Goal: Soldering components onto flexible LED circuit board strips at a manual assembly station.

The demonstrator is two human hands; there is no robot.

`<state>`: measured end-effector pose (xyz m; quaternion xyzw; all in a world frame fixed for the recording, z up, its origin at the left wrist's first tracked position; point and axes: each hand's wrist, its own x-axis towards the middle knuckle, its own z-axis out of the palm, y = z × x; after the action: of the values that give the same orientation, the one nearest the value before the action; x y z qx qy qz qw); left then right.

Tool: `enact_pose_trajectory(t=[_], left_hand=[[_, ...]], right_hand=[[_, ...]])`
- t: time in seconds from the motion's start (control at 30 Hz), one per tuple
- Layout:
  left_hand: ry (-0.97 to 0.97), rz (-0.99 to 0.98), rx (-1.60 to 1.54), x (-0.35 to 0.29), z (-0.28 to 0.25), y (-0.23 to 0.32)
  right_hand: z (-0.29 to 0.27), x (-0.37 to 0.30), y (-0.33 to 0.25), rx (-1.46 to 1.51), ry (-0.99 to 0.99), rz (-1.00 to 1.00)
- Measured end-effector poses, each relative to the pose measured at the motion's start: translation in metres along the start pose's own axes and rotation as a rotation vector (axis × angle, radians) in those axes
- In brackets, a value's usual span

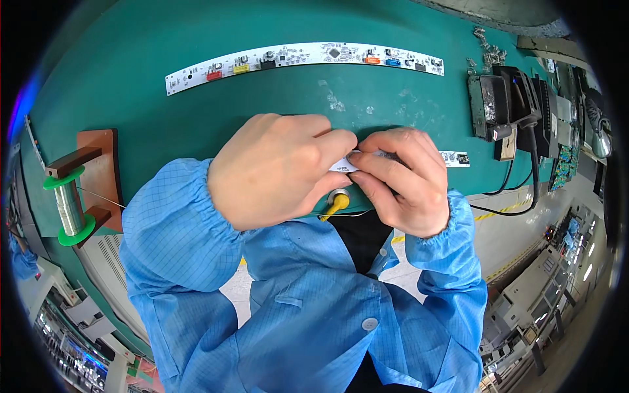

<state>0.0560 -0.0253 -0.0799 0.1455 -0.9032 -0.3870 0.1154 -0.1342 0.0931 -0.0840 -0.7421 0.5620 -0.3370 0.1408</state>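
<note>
A narrow white circuit board (455, 159) runs beneath both of my hands near the front edge of the green mat. My left hand (278, 167) is closed, its thumb and fingertips pinching the board, though its own back hides most of the grip. My right hand (407, 177) meets it fingertip to fingertip, closed on the same board with thumb and bent fingers. Between them only a small white patch of board shows. Any small part under the fingertips is hidden. Just below my fingers, a yellow clip (336, 204) sits on a metal stud at the mat edge.
Farther back lies a longer white circuit board (299, 55) with coloured connectors. A spool of solder wire (69, 206) stands in a wooden holder at left. At right are a black soldering-iron stand (521, 98) with a cable and a pile of small clear parts (490, 52).
</note>
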Motion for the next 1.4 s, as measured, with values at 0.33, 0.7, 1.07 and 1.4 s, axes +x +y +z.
enact_pose_trajectory(t=[0.33, 0.7, 1.07, 1.4], left_hand=[[0.080, 0.025, -0.096, 0.007, 0.005, 0.001], [0.175, 0.091, 0.183, 0.009, 0.014, 0.007], [0.135, 0.074, 0.690, 0.011, 0.025, 0.039], [0.139, 0.108, 0.796, 0.002, 0.040, 0.035]], right_hand=[[0.007, -0.009, 0.004, -0.239, 0.099, -0.086], [0.000, -0.021, 0.012, -0.138, 0.207, 0.001], [0.010, -0.031, 0.023, -0.181, 0.283, -0.046], [0.006, -0.034, 0.022, -0.128, 0.228, -0.009]])
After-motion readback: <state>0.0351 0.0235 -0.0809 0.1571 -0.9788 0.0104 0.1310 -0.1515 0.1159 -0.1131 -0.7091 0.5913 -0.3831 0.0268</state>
